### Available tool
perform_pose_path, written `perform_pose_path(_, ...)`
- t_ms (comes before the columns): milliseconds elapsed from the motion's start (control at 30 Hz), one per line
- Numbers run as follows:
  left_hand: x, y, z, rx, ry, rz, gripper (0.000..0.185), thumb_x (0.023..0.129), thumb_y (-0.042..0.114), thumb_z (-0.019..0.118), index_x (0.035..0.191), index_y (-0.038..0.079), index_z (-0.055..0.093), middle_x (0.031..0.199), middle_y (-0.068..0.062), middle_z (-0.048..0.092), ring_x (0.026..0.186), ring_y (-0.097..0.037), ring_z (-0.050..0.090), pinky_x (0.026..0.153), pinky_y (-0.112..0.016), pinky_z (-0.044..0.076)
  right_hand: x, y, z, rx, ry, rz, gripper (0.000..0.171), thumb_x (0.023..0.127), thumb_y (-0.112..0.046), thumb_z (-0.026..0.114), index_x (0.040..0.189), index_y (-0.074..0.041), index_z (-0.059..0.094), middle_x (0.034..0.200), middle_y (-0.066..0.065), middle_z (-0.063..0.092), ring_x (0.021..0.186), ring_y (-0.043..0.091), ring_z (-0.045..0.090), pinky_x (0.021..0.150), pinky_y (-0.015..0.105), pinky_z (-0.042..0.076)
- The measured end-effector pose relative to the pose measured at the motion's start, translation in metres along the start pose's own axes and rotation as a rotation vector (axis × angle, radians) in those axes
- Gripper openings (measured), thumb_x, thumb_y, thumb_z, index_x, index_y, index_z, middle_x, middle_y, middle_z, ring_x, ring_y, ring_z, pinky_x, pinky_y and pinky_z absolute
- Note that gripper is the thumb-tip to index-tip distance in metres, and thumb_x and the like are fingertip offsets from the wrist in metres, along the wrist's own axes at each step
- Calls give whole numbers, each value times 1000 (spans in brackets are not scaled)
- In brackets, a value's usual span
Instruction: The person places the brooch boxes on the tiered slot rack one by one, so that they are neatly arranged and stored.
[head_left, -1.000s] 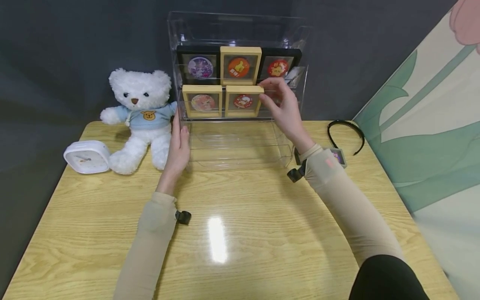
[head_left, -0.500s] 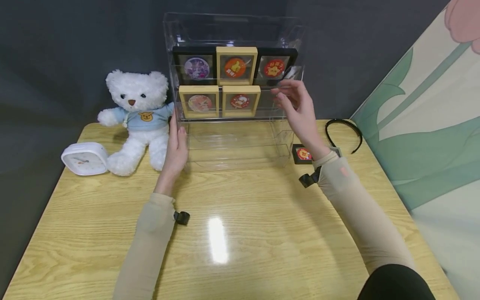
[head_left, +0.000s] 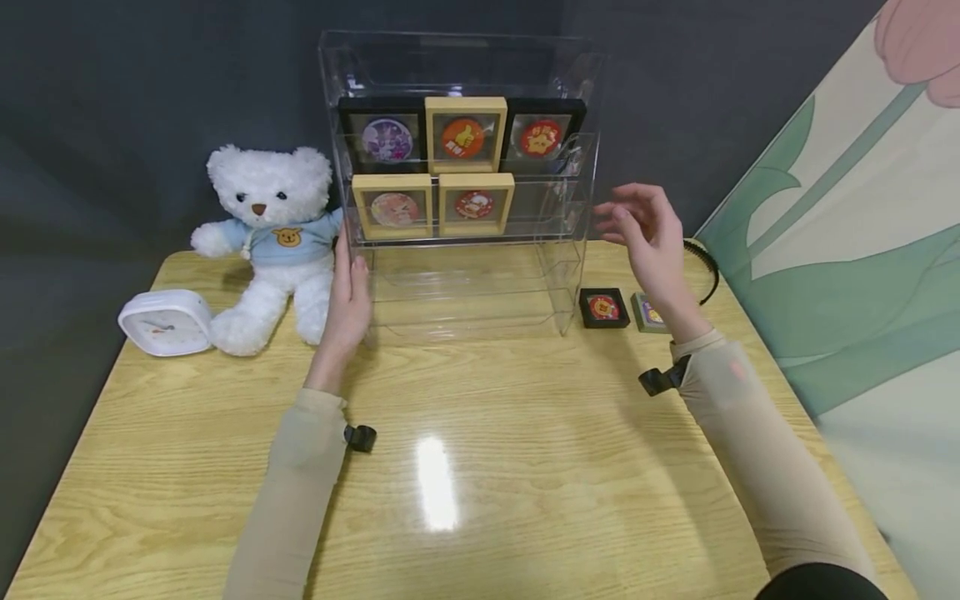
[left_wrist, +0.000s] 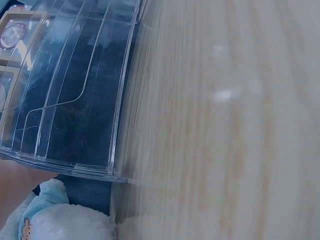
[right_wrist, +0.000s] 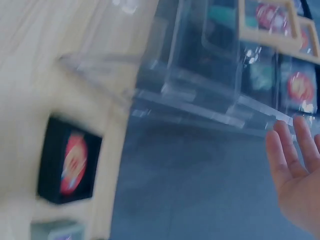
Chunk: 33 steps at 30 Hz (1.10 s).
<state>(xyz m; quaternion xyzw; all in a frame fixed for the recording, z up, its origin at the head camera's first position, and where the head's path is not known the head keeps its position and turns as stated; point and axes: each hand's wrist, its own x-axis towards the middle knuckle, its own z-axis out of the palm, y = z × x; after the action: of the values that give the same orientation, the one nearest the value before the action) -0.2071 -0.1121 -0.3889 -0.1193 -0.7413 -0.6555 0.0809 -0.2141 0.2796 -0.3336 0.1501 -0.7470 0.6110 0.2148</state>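
Observation:
A clear acrylic display rack (head_left: pixel 468 329) stands at the back of the table. Its upper tier carries two black frames (head_left: pixel 347 158) either side of a light wooden frame (head_left: pixel 495 137). One tier lower are two more light wooden frames (head_left: pixel 444 208) with round badges. My left hand (head_left: pixel 348 304) rests along the rack's left side, fingers straight; in the left wrist view part of it shows at the rack's edge. To the right of the rack my right hand (head_left: pixel 651 242) hangs in the air, holding nothing, fingers loosely bent.
A black frame (head_left: pixel 604 308) with a red badge and a grey-green frame (head_left: pixel 649 313) lie right of the rack, below my right hand. Behind them is a black headband (head_left: pixel 708 271). A white teddy bear (head_left: pixel 270 179) and a white clock (head_left: pixel 167 323) stand at the left.
My right hand has let go of the lower right wooden frame and moved right, away from the rack, uncovering the frames on the table. My left hand stays at the rack's side.

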Motion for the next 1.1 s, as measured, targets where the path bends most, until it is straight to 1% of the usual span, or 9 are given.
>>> perform_pose_path(200, 0, -1, -2, 8, 7, 8, 59, 116, 6, 21, 171, 2, -1, 179, -13, -3, 163, -25, 4, 130, -33, 16, -13, 19, -38, -38, 14, 122, 26, 112, -19, 58, 132, -5, 64, 110, 5, 76, 95, 19, 73, 87, 22, 60)
perform_pose_path(333, 0, -1, -3, 11, 1, 6, 59, 116, 7, 20, 171, 1, -2, 179, -13, -4, 163, -25, 3, 131, -34, 16, -22, 38, -65, -123, 1, 182, 25, 112, -21, 58, 130, -7, 67, 111, -1, 76, 95, 13, 72, 86, 18, 58)
perform_pose_path(567, 0, 0, -2, 12, -2, -3, 59, 116, 7, 20, 171, 3, -2, 179, -13, -4, 163, -24, 3, 130, -33, 17, -38, 70, -110, -364, -45, 280, 27, 113, -24, 56, 130, -5, 67, 111, -16, 71, 98, 3, 68, 84, 14, 52)
perform_pose_path(633, 0, 0, -1, 8, -5, -3, 59, 117, 8, 20, 172, 4, -2, 179, -12, -4, 163, -23, 3, 130, -33, 16, -43, 78, -122, -441, -77, 295, 33, 114, -23, 54, 134, 1, 65, 117, -9, 71, 99, -2, 64, 83, 12, 49)
perform_pose_path(833, 0, 0, 0, 1, -9, -3, 60, 116, 8, 20, 172, 4, -3, 179, -11, -5, 163, -22, 1, 130, -31, 15, -57, 93, -147, -610, -221, 301, 40, 115, -14, 50, 144, 12, 56, 142, 32, 58, 99, -13, 48, 78, 6, 40)
perform_pose_path(900, 0, -1, 0, 1, -7, -4, 59, 116, 8, 20, 171, 4, -3, 179, -11, -5, 163, -22, 1, 130, -31, 15, -60, 97, -153, -618, -282, 328, 43, 115, -13, 50, 148, 14, 51, 146, 37, 52, 108, 4, 59, 77, 7, 39)
perform_pose_path(967, 0, -1, 0, 0, -6, -5, 59, 117, 8, 20, 171, 4, -3, 179, -12, -5, 163, -22, 0, 130, -32, 15, -62, 102, -157, -616, -337, 354, 46, 114, -12, 50, 151, 15, 46, 149, 40, 48, 117, 27, 62, 76, 6, 38)
perform_pose_path(1067, 0, -1, -1, -5, -8, -6, 59, 117, 8, 20, 171, 3, -3, 179, -12, -6, 163, -22, 0, 131, -33, 16, -65, 107, -161, -602, -407, 397, 51, 114, -11, 52, 155, 17, 38, 151, 42, 43, 124, 59, 51, 75, 4, 38)
perform_pose_path(1100, 0, -1, -1, -7, -8, -7, 60, 117, 8, 20, 171, 3, -3, 179, -12, -6, 163, -22, 0, 131, -33, 17, -66, 108, -162, -604, -424, 408, 53, 114, -12, 52, 155, 17, 37, 152, 42, 42, 123, 58, 52, 74, 3, 38)
